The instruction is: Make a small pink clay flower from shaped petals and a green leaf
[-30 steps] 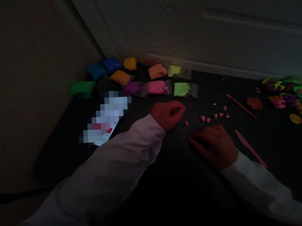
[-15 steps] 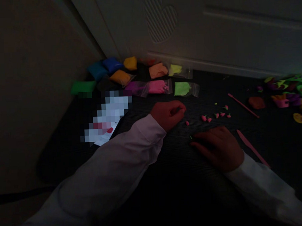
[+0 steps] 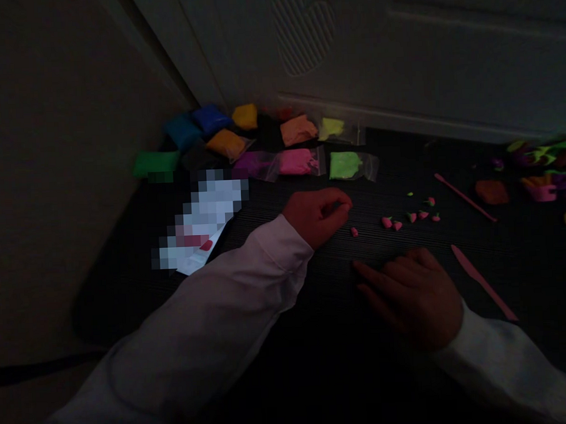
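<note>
My left hand is raised over the dark table, thumb and index finger pinched together; whatever lies between the tips is too small and dim to make out. Just below it a small pink clay piece sits on the table. To the right my right hand is low over the tabletop, index finger stretched out and thumb a little apart, with nothing visible between them. Beyond this hand lie several tiny pink clay strawberries with green tops, and a yellow-green crumb.
A pink plastic knife and a thin pink stick tool lie at right. Near them are a reddish-brown clay lump and colourful clay figures. Clay packets line the back. A lit phone screen, partly pixelated, lies left.
My right hand has drawn back toward me, and its index finger has straightened. The green bit at its fingertips no longer shows. My left hand keeps its pinch; the view has shifted slightly.
</note>
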### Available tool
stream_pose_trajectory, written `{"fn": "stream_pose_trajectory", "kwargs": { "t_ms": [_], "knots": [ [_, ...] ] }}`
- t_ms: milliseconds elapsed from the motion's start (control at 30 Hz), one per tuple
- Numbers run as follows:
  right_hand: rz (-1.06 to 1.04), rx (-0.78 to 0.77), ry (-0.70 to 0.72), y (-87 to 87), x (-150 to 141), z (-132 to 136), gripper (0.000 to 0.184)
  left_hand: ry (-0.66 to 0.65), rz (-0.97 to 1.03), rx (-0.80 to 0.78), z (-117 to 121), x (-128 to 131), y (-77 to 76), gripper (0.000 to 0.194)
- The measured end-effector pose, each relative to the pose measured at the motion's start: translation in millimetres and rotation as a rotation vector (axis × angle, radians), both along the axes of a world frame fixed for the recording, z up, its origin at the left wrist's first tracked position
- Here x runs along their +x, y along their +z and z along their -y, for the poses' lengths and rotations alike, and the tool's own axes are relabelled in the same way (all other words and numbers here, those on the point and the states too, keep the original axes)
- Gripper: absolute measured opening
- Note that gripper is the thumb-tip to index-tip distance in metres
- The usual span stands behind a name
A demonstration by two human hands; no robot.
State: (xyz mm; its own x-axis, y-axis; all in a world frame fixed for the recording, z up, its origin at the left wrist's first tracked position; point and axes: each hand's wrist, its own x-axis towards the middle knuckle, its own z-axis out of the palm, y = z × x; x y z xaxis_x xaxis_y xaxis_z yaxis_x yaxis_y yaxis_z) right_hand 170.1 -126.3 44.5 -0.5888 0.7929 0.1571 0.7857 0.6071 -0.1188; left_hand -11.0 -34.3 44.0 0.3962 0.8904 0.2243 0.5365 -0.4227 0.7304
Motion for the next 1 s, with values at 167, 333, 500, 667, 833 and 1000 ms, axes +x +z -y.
{"fn": "stream_pose_trajectory", "kwargs": {
  "t_ms": [167, 333, 500, 667, 833, 1000],
  "knots": [
    [0.006, 0.001, -0.036, 0.2, 2.4, -1.7, 0.03, -0.001, -0.001, 0.003, 0.0, -0.1, -0.1, 0.018],
    [0.015, -0.023, 0.019, 0.3, 2.7, -2.2, 0.031, 0.0, -0.012, 0.003, -0.3, 0.2, -0.1, 0.019],
    [0.015, -0.012, -0.013, 0.0, 3.8, -3.0, 0.031, -0.006, -0.008, 0.003, -1.0, -0.1, -0.7, 0.018],
    [0.029, -0.022, 0.003, -0.2, 3.7, -3.0, 0.031, -0.007, -0.008, -0.006, -1.6, -0.3, -1.8, 0.019],
    [0.018, -0.004, -0.025, -1.4, 4.7, -3.8, 0.031, -0.002, -0.006, 0.011, -1.5, 0.3, -1.8, 0.018],
    [-0.023, -0.002, -0.058, -1.9, 5.2, -4.4, 0.032, -0.009, -0.029, 0.003, -2.1, -0.2, -3.4, 0.018]
  ]
}}
